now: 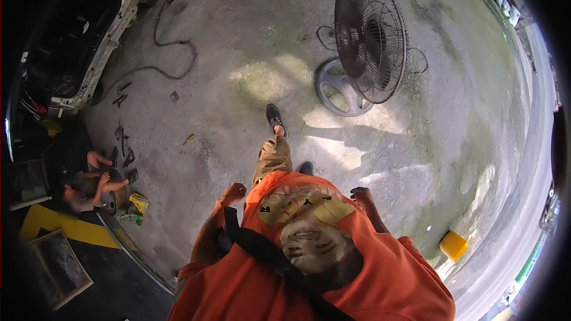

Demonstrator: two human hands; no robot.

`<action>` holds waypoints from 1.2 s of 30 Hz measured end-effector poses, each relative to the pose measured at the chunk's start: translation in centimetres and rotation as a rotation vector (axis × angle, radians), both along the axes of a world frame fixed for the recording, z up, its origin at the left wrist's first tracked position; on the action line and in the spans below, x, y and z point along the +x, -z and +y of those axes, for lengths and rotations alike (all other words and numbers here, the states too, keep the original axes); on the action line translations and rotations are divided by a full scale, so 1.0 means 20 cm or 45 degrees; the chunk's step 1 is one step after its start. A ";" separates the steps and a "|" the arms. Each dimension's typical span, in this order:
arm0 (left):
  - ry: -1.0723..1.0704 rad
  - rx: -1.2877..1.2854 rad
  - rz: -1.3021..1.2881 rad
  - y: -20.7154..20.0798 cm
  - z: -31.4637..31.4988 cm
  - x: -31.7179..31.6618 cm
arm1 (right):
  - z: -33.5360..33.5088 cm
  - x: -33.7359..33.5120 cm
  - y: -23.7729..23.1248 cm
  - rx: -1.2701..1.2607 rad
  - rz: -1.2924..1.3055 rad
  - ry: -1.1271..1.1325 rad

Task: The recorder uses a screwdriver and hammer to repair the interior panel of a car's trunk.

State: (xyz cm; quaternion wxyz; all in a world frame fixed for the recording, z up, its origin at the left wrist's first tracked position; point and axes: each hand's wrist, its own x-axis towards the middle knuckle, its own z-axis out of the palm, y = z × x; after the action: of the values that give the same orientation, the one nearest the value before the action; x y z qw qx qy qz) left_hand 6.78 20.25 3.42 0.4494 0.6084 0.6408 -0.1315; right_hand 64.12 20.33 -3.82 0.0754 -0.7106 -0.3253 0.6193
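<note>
Beside the left hip of my orange shirt point(380, 273), my left hand point(232, 194) hangs with its fingers loosely curled in. Nothing shows in it. At my other side, my right hand point(361, 195) is also curled, and no held thing can be seen there. Both hands are well apart from any object. A black strap point(262, 249) crosses my chest. One shoe point(275, 117) is stretched forward on the concrete floor, while the other shoe point(306, 168) shows only partly, near the shirt's hem.
Ahead to the right stands a large fan point(372, 38) on a round grey base point(336, 98). A hose point(172, 76) snakes near a vehicle body point(113, 41) at the far left. Another person point(98, 184) sits at left by scattered tools point(124, 142). A yellow container point(453, 245) lies right.
</note>
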 end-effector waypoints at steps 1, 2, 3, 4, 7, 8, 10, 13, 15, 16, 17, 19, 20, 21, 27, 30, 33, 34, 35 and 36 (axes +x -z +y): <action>-0.006 -0.029 0.039 0.00 0.04 -0.01 | 0.05 -0.03 -0.02 -0.011 -0.004 0.025; -0.029 -0.049 0.086 0.01 0.07 -0.05 | 0.14 -0.11 -0.10 -0.130 -0.002 0.196; -0.045 -0.064 0.123 0.03 0.14 -0.06 | 0.21 -0.14 -0.15 -0.244 -0.008 0.375; -0.031 -0.057 0.117 0.05 0.22 -0.08 | 0.28 -0.15 -0.15 -0.237 -0.012 0.390; -0.009 -0.111 0.098 0.11 0.54 -0.15 | 0.48 -0.21 -0.14 -0.263 -0.046 0.414; 0.002 -0.021 0.052 0.11 0.66 -0.18 | 0.56 -0.24 -0.15 -0.250 -0.050 0.431; 0.028 0.086 -0.006 0.13 0.95 -0.22 | 0.75 -0.30 -0.16 -0.278 -0.059 0.470; 0.042 0.003 0.134 0.10 1.44 -0.27 | 1.01 -0.37 -0.18 -0.161 0.025 0.199; 0.203 0.050 0.144 0.07 1.78 -0.33 | 1.27 -0.49 -0.21 -0.117 0.020 0.263; 0.361 0.074 0.166 0.05 1.96 -0.35 | 1.42 -0.57 -0.23 -0.170 -0.035 0.295; 0.380 0.092 0.197 0.02 2.18 -0.32 | 1.48 -0.54 -0.11 0.133 -0.074 0.040; 0.446 0.142 0.259 -0.06 2.53 -0.24 | 1.61 -0.54 0.03 0.420 -0.131 -0.223; 0.506 0.178 0.295 -0.13 2.67 -0.14 | 1.75 -0.65 -0.01 0.419 -0.141 -0.208; 0.424 0.219 0.266 -0.14 2.74 -0.09 | 1.89 -0.76 -0.11 0.415 -0.290 -0.428; 0.413 0.341 -0.254 -0.15 2.89 0.38 | 2.37 -0.94 -0.10 0.665 -0.267 -0.750; 0.483 -0.287 -0.598 -0.21 2.89 0.45 | 2.59 -1.05 -0.15 0.334 0.024 -0.516; 0.323 -0.899 -0.483 -0.54 2.90 0.46 | 2.64 -1.05 -0.21 0.221 0.337 -0.237; 0.427 -0.927 -0.419 -0.64 2.94 0.52 | 2.58 -0.85 0.12 1.097 0.372 -0.665; 0.416 -0.987 -0.346 -0.69 2.95 0.47 | 2.66 -0.94 -0.18 0.177 0.295 -0.373; 0.409 -1.053 -0.275 -0.73 2.95 0.41 | 2.67 -0.94 -0.05 0.153 0.397 -0.461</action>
State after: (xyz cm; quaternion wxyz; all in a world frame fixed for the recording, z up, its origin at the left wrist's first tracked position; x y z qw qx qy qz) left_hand 15.07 79.32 18.05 0.6927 0.4798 0.3814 -0.3801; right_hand 45.31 73.75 -2.92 0.0546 -0.5309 -0.4681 0.7043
